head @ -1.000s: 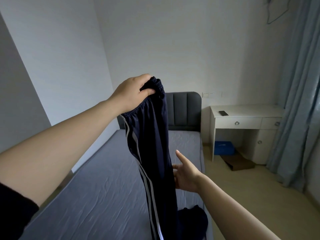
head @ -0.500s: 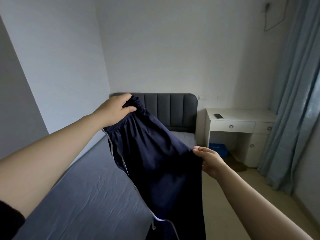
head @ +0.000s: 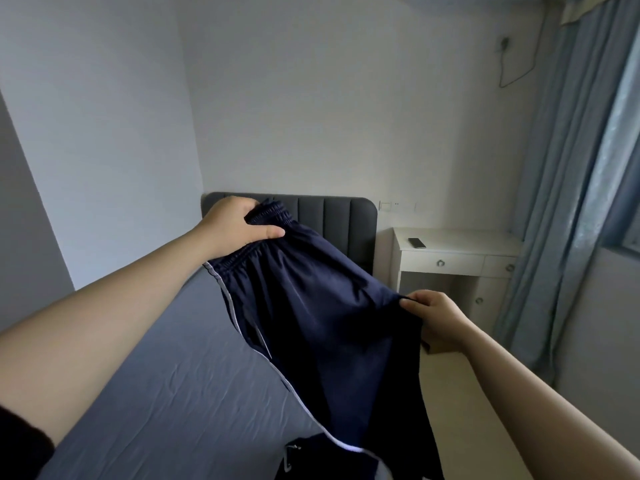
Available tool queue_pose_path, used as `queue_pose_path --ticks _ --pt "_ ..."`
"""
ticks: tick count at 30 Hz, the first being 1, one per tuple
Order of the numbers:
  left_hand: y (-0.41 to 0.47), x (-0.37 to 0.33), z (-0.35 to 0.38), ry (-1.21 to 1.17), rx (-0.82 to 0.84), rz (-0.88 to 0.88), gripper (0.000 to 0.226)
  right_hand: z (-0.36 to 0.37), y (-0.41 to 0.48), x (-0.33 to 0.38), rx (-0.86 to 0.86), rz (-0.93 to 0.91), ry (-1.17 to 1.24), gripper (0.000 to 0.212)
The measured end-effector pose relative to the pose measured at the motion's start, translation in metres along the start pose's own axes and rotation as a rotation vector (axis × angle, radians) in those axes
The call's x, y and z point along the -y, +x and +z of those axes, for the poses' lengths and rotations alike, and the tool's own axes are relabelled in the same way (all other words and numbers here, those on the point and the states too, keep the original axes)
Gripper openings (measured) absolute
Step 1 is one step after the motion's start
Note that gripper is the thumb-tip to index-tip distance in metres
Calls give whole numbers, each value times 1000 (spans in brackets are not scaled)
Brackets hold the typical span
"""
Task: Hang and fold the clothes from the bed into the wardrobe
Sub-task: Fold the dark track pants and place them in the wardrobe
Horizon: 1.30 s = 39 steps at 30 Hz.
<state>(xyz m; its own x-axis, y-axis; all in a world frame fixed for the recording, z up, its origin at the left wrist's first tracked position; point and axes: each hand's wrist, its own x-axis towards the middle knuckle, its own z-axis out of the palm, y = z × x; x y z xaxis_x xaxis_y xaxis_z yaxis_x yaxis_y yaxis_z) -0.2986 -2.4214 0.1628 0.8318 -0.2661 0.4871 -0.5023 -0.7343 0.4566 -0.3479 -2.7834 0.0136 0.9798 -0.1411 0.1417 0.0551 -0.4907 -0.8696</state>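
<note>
A grey bed (head: 166,393) fills the near left, with another dark cloth (head: 311,459) at its near edge. Dark blue pants (head: 322,323) with white side stripes hang over the bed, stretched between both hands. The left hand (head: 235,226) grips the waistband up high. The right hand (head: 438,318) pinches the cloth lower, to the right. Behind them are a grey headboard (head: 339,216), a white desk (head: 457,244) with a phone (head: 416,242), and blue curtains (head: 561,202).

Blocked across the middle by navy trousers (head: 318,323), stretched between left hand (head: 239,226) and right hand (head: 436,320). Open above the grey bed (head: 156,393) to the left. Hemmed in behind by headboard (head: 339,216), on the right by desk (head: 457,244) and curtain (head: 561,202).
</note>
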Motion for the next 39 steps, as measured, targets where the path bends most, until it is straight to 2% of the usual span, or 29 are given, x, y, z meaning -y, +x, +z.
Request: queue_pose_path --ticks 5,11,14,18,25,29,36,39 --pt "7 -18 8 -25 40 -7 61 3 -12 -12 -90 4 44 18" --pt "5 -47 36 -60 112 -27 52 -16 -25 -38 -139 49 77 31" --pt "0 -64 59 -75 162 -47 59 -27 -33 -60 -168 87 61 29" --pt "-7 -84 93 -56 190 -67 50 -39 -47 -95 -174 138 22 28" --pt "-20 -110 143 -49 169 -93 52 -60 -72 -133 -368 157 1 24" --pt "-26 -120 164 -61 192 -83 49 -72 -89 -145 -414 161 -26 27" --pt "-39 -108 179 -119 225 -92 50 -72 -99 -157 -379 191 -118 28" --pt "-48 -85 178 -172 238 -156 47 -53 -95 -156 -343 207 -157 28"
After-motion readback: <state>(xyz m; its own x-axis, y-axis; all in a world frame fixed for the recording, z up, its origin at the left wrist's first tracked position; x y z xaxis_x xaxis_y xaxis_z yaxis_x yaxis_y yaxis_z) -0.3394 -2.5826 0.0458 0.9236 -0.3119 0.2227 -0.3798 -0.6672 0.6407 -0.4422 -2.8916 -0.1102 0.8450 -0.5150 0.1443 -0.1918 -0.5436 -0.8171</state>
